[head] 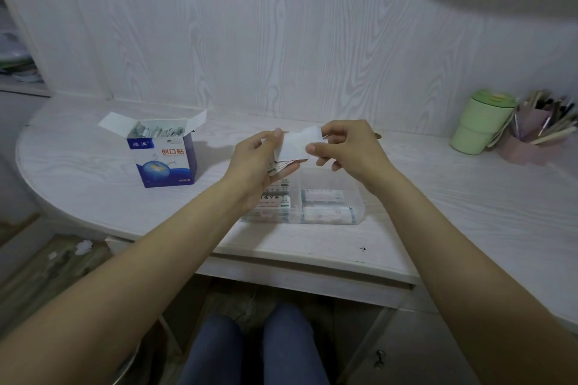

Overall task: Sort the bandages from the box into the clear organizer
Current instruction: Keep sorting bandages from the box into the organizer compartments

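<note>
Head view shows both hands raised above the clear organizer on the pale tabletop. Left hand and right hand each pinch one end of a white bandage strip between thumb and fingers; the left also clasps a few more wrapped bandages against its palm. Blue bandage box, flaps open and full, stands to the left. Organizer compartments already hold small packets.

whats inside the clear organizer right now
The clear organizer holds several small packaged boxes across its compartments. The left hand covers its far left part, so that stays unseen.
</note>
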Demonstrator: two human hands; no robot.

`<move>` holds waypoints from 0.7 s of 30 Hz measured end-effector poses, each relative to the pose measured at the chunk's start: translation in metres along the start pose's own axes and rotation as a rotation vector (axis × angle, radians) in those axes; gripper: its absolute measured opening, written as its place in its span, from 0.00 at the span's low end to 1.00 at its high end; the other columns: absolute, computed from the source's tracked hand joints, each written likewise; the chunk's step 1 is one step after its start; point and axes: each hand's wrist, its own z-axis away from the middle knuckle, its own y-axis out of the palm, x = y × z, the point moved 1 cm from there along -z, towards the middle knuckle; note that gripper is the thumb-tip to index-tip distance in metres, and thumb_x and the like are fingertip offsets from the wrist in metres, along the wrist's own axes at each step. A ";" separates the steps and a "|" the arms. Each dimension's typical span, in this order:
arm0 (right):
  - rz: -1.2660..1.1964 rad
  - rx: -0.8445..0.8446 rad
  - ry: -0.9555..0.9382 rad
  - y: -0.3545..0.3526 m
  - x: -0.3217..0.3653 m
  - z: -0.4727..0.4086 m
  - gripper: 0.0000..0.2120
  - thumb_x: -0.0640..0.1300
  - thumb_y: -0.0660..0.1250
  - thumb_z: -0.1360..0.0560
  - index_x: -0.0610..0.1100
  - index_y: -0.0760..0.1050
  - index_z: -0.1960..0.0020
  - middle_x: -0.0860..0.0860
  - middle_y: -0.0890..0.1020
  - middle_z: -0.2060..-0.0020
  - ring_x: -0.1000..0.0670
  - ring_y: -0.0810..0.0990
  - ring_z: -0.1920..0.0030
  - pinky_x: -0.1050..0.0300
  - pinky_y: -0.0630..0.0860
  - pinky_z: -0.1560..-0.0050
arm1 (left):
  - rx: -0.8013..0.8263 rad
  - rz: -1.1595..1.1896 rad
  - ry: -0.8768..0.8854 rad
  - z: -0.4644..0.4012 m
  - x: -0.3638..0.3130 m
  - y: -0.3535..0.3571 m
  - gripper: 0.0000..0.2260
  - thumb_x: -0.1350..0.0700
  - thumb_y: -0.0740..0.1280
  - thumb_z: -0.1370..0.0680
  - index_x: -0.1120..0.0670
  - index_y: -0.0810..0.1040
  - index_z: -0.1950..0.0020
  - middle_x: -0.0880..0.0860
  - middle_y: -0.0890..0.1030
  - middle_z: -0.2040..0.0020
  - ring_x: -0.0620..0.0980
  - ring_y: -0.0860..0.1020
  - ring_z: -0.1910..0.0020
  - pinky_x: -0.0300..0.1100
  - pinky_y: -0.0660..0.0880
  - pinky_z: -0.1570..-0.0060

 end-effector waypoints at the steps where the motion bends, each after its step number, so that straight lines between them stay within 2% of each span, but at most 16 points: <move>1: -0.009 -0.004 -0.005 0.000 -0.001 0.000 0.05 0.38 0.74 0.30 0.45 0.79 0.56 0.42 0.83 0.64 0.55 0.81 0.69 0.66 0.72 0.72 | -0.005 -0.022 0.011 0.001 0.000 0.000 0.09 0.57 0.62 0.19 0.59 0.80 0.51 0.59 0.79 0.46 0.55 0.82 0.51 0.43 0.81 0.54; 8: 0.002 -0.064 -0.010 0.001 -0.010 0.001 0.06 0.37 0.74 0.30 0.42 0.80 0.54 0.33 0.80 0.63 0.53 0.83 0.69 0.66 0.73 0.69 | -0.091 -0.106 0.105 0.004 -0.001 0.000 0.08 0.60 0.62 0.20 0.56 0.80 0.56 0.57 0.78 0.48 0.51 0.81 0.56 0.39 0.81 0.60; 10: 0.013 -0.101 0.004 -0.004 -0.014 0.001 0.05 0.37 0.73 0.30 0.43 0.80 0.55 0.38 0.79 0.67 0.54 0.83 0.70 0.67 0.72 0.70 | -0.123 -0.082 0.113 0.002 -0.001 -0.003 0.09 0.60 0.62 0.19 0.57 0.79 0.56 0.57 0.78 0.47 0.50 0.81 0.57 0.38 0.81 0.60; 12: -0.035 -0.141 0.011 -0.009 -0.018 0.001 0.02 0.36 0.72 0.28 0.42 0.81 0.57 0.45 0.80 0.68 0.54 0.82 0.69 0.67 0.74 0.67 | -0.156 -0.047 0.101 0.002 -0.002 -0.006 0.08 0.61 0.62 0.20 0.57 0.78 0.57 0.58 0.77 0.46 0.51 0.83 0.61 0.39 0.81 0.61; 14: -0.141 -0.161 0.021 -0.014 -0.021 0.002 0.02 0.37 0.71 0.27 0.39 0.81 0.58 0.46 0.81 0.66 0.52 0.82 0.64 0.63 0.79 0.56 | -0.184 -0.011 0.085 0.002 -0.003 -0.008 0.08 0.62 0.62 0.19 0.57 0.77 0.57 0.58 0.78 0.47 0.51 0.84 0.64 0.38 0.81 0.62; 16: -0.214 -0.182 0.047 -0.018 -0.025 0.003 0.07 0.42 0.71 0.27 0.38 0.82 0.60 0.46 0.83 0.64 0.50 0.82 0.59 0.59 0.78 0.46 | -0.194 0.009 0.084 0.002 -0.004 -0.009 0.08 0.62 0.61 0.19 0.57 0.77 0.57 0.58 0.79 0.48 0.51 0.84 0.64 0.37 0.80 0.62; 19: -0.188 -0.176 0.093 -0.019 -0.031 0.003 0.05 0.40 0.72 0.27 0.41 0.82 0.61 0.50 0.83 0.64 0.50 0.83 0.56 0.61 0.78 0.47 | -0.180 0.014 0.087 0.001 -0.004 -0.009 0.08 0.62 0.60 0.19 0.57 0.77 0.55 0.59 0.80 0.49 0.51 0.84 0.63 0.37 0.80 0.62; 21: -0.025 -0.168 0.102 -0.017 -0.037 0.003 0.05 0.36 0.72 0.29 0.43 0.82 0.62 0.53 0.83 0.64 0.52 0.82 0.57 0.64 0.77 0.50 | -0.173 0.010 0.081 0.001 -0.003 -0.007 0.08 0.61 0.60 0.19 0.58 0.77 0.55 0.60 0.80 0.48 0.51 0.84 0.62 0.37 0.80 0.62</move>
